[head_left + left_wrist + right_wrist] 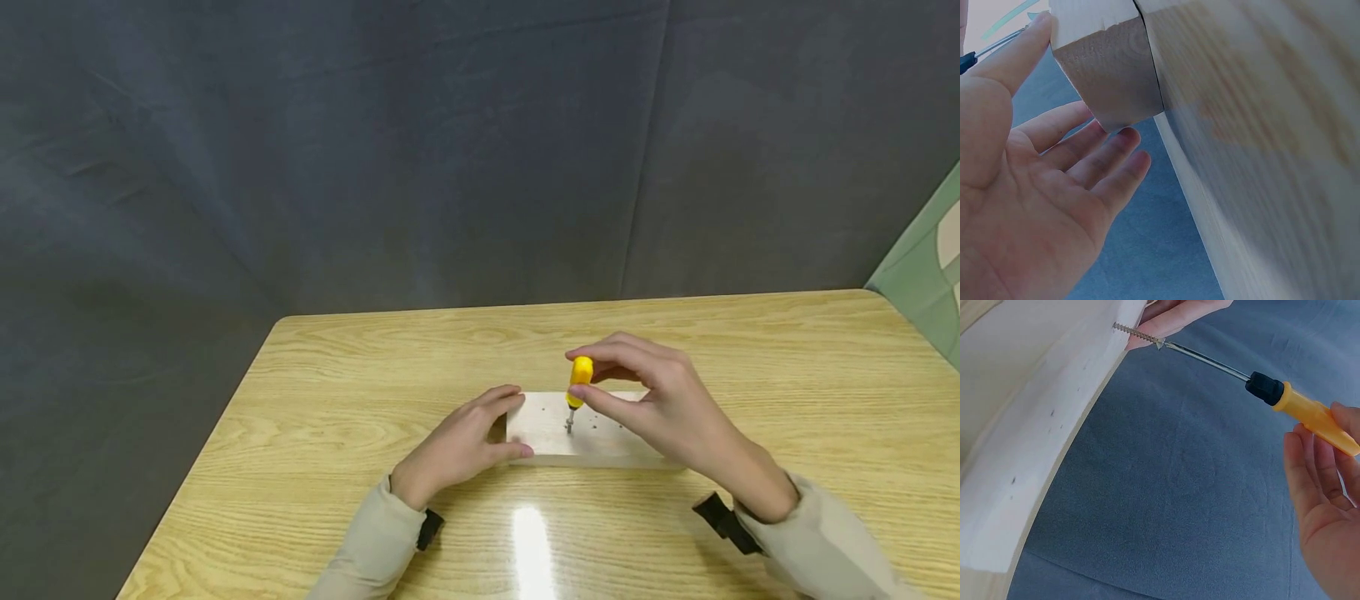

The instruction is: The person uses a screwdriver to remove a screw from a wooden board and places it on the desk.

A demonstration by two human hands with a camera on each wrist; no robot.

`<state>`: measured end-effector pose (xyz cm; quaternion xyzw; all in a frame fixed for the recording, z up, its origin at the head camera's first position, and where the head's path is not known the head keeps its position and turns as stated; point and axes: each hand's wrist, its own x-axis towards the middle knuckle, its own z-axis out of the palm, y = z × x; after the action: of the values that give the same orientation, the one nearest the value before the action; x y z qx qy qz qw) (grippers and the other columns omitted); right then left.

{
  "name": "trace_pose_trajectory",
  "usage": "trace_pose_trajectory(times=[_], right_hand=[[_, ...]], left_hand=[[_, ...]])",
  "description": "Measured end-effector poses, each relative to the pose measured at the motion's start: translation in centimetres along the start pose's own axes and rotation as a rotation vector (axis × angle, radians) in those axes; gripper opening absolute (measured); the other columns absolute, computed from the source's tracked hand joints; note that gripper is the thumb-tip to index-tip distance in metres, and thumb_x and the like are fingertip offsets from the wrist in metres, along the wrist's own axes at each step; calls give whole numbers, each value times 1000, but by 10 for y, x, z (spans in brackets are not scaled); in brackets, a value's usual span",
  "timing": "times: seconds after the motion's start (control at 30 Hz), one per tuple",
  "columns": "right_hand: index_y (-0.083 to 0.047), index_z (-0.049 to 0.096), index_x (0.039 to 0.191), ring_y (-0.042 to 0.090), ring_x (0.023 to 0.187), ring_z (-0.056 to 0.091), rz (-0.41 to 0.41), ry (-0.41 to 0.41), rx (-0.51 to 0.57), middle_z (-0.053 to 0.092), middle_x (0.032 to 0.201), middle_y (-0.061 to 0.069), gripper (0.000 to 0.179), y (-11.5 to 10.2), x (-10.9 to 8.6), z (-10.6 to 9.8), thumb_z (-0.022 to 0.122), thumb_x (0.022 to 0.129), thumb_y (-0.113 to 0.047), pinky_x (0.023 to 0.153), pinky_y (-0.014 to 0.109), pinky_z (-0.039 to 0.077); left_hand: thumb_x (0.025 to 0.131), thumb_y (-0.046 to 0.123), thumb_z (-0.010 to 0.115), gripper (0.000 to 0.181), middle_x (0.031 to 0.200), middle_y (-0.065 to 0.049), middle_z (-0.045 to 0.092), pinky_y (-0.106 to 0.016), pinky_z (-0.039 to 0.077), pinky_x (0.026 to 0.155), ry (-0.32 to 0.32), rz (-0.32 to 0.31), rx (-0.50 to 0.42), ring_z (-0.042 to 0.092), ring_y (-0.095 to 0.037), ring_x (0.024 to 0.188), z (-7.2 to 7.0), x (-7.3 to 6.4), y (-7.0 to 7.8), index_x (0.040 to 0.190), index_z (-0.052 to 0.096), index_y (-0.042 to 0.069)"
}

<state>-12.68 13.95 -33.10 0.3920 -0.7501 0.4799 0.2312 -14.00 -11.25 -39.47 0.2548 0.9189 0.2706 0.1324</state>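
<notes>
A wood-grained table (360,367) is being backed by dark, creased cloth (450,167). A bright streak of light (532,550) is being reflected off its near part, and a green patterned surface (911,267) is being partly seen at right.

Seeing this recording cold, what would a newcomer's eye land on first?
Likely the bright yellow screwdriver, held by the right hand above the pale wooden block. The right wrist view shows its tip at the head of a long screw standing against the block's face. The left hand grips the block's left end.
</notes>
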Motion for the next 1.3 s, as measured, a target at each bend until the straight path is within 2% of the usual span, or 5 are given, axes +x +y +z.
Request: trace_pose_trajectory(times=[0.4,0.93,1.3], right_hand=[[-5,72,114,5,82,69,11,-3,-47,71,91,1,52,1,3,-1,82,67,15,81,13,56],[-3,73,109,7,81,69,-22,13,30,72,91,6,51,1,0,4,82,64,18,76,16,58],[-6,72,108,5,81,69,24,6,21,71,91,2,49,-2,1,4,82,66,16,76,16,58]], left_hand=[[91,54,64,77,161,-1,33,-44,36,119,3,5,4,34,-21,148,-1,0,0,152,42,14],[90,53,65,76,161,0,34,-42,36,119,6,5,0,35,-21,148,-1,0,-1,151,43,13],[90,53,65,76,161,1,34,-42,36,119,-1,-2,-7,35,-21,148,-2,-1,0,152,42,14]])
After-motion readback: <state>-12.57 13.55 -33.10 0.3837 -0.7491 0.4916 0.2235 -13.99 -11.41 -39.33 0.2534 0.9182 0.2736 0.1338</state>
